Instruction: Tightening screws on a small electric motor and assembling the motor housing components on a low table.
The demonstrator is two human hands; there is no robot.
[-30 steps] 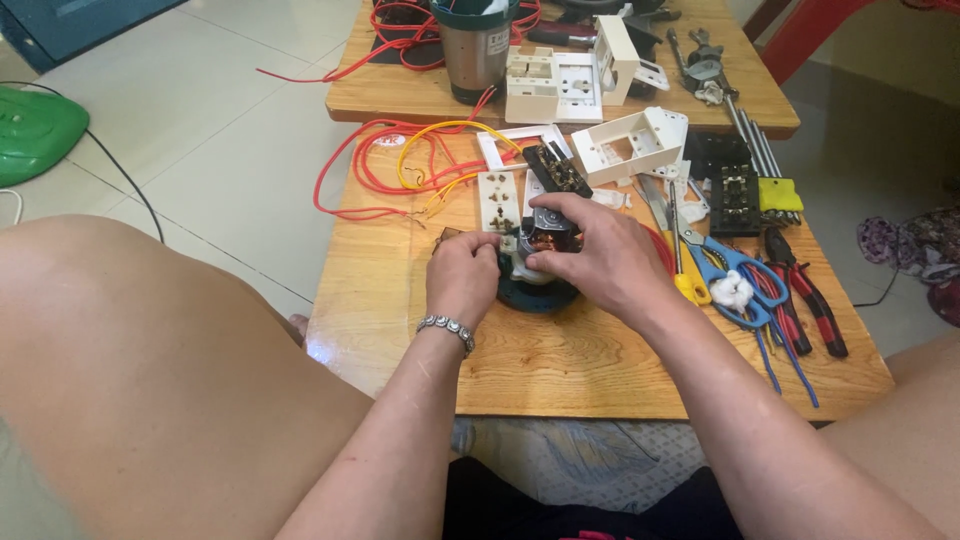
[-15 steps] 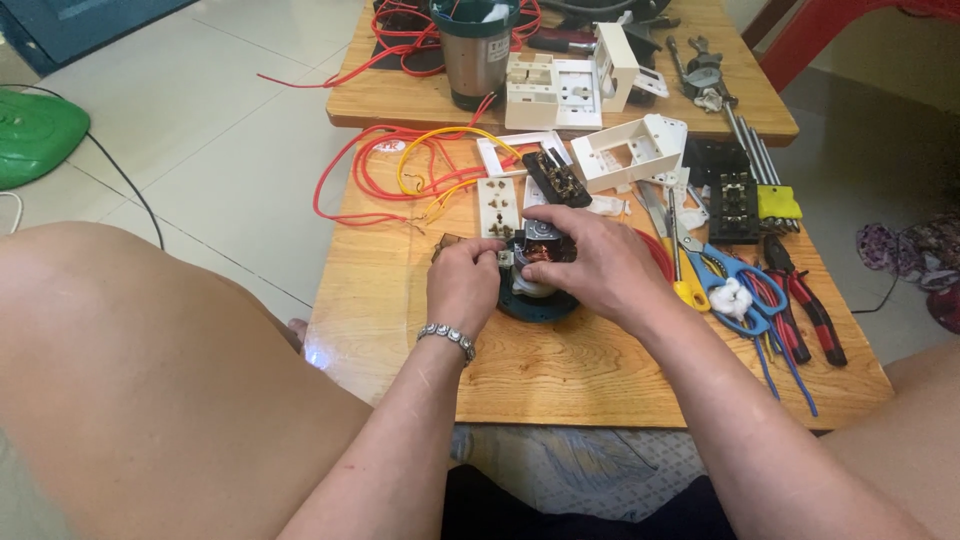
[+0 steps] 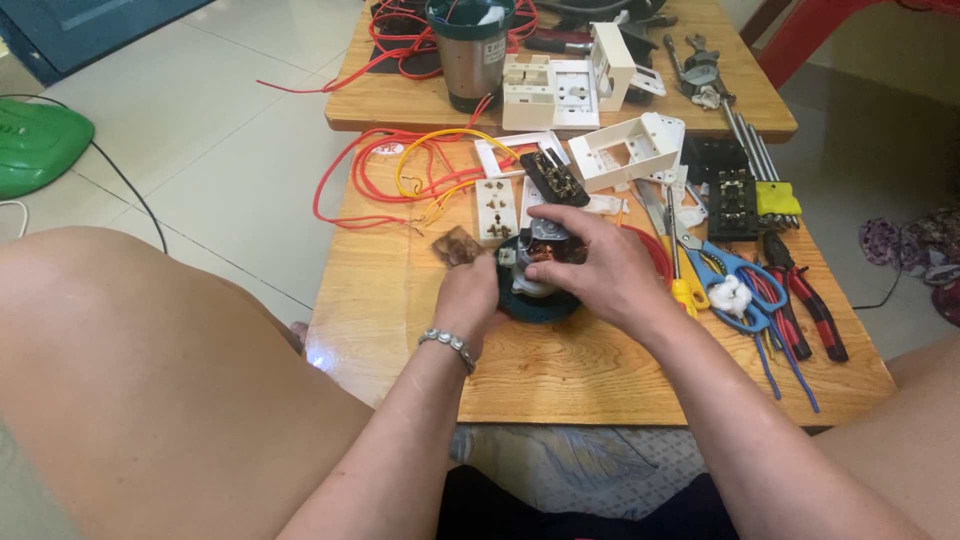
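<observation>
gripping a small motor [image 3: 540, 262], both hands mid-table.

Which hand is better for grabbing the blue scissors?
Probably the right hand. The blue scissors lie just to its right on the wooden table, whereas the left hand sits on the far side of the small motor both hands hold.

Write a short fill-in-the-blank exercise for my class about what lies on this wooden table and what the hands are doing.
1. Both hands, left hand and right hand, grip a small copper-wound motor resting on a dark ____ base.
2. The left wrist wears a ____ bracelet.
3. The scissors right of the hands have ____ handles.
4. The looped wires are yellow and ____.

Missing words: round; silver; blue; red
</observation>
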